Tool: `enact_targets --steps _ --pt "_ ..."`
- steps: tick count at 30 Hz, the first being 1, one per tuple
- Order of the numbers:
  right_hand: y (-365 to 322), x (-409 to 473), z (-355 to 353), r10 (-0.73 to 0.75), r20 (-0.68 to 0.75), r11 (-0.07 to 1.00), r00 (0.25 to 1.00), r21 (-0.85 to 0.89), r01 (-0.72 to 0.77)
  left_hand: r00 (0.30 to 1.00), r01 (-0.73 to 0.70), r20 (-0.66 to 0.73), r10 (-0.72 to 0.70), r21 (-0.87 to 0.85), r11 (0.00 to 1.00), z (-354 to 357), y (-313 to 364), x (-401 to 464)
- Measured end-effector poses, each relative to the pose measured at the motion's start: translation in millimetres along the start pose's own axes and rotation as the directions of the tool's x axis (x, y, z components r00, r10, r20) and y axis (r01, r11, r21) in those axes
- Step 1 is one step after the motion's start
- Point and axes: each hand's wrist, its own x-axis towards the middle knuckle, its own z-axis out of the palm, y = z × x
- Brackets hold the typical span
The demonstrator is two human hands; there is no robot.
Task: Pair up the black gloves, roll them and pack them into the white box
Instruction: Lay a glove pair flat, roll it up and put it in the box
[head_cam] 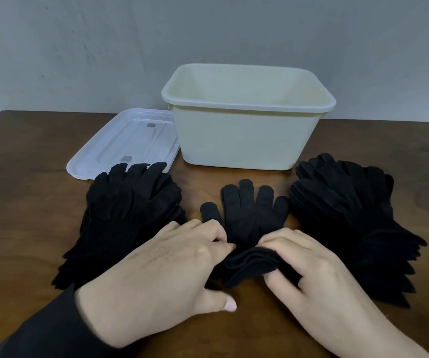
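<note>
A pair of black gloves [249, 215] lies flat in the middle of the wooden table, fingers pointing away from me. Its cuff end is curled up toward me into a low roll. My left hand [167, 275] and my right hand [316, 275] both pinch that rolled cuff, fingers on top and thumbs underneath. One stack of black gloves [128, 215] lies to the left and another stack [350, 215] to the right. The white box [239, 140] stands open behind them, with nothing visible inside.
The box's clear plastic lid [128, 143] lies flat on the table left of the box, partly under the left stack's fingertips. A grey wall rises behind the table's far edge.
</note>
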Motion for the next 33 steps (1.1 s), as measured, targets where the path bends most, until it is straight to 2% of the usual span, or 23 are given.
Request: enact_targets --steps 4,8,12,16,19,23,27,29,31,33 --pt "-1.0 -0.1 -3.1 0.066 0.009 0.991 0.998 0.112 -0.067 0.991 0.055 -0.118 -0.065 -0.090 0.994 0.4 3.4 2.6" --pt "1.8 -1.1 0.2 0.180 -0.022 0.974 0.983 0.140 -0.175 0.977 0.145 -0.134 -0.166 -0.152 0.978 1.6 4.7 5.4" --pt "0.6 1.7 2.2 0.253 -0.059 0.958 0.966 0.153 -0.242 0.964 0.209 -0.144 -0.225 -0.116 0.971 9.6 3.7 9.2" --pt "1.3 3.6 7.2 0.236 -0.127 0.972 0.963 0.033 -0.233 0.940 0.208 -0.249 -0.233 -0.123 0.970 11.8 5.2 9.9" --pt "3.2 4.2 9.9 0.070 -0.245 0.974 0.967 -0.191 -0.119 0.920 0.187 -0.311 -0.237 -0.180 0.966 10.6 5.0 10.4" --pt "5.4 5.1 18.5 -0.122 -0.323 0.938 0.939 -0.347 0.002 0.916 0.139 -0.352 -0.193 -0.174 0.975 10.6 -0.9 10.1" --pt "10.5 4.9 23.0 -0.149 -0.298 0.943 0.943 -0.331 0.045 0.891 -0.077 -0.449 0.063 -0.014 0.997 10.0 6.4 13.3" --pt "12.0 2.2 20.0 -0.108 -0.244 0.955 0.964 -0.296 0.032 0.921 -0.137 -0.365 0.138 0.028 0.990 20.0 8.7 12.8" --pt "11.1 -0.7 15.1 -0.047 -0.160 0.968 0.986 -0.250 0.006 0.962 -0.120 -0.247 0.119 0.012 0.993 29.3 8.3 11.3" --pt "11.5 -2.5 12.1 -0.002 -0.081 0.973 0.997 -0.230 -0.017 0.975 -0.117 -0.191 0.111 -0.017 0.993 30.6 7.0 10.4"
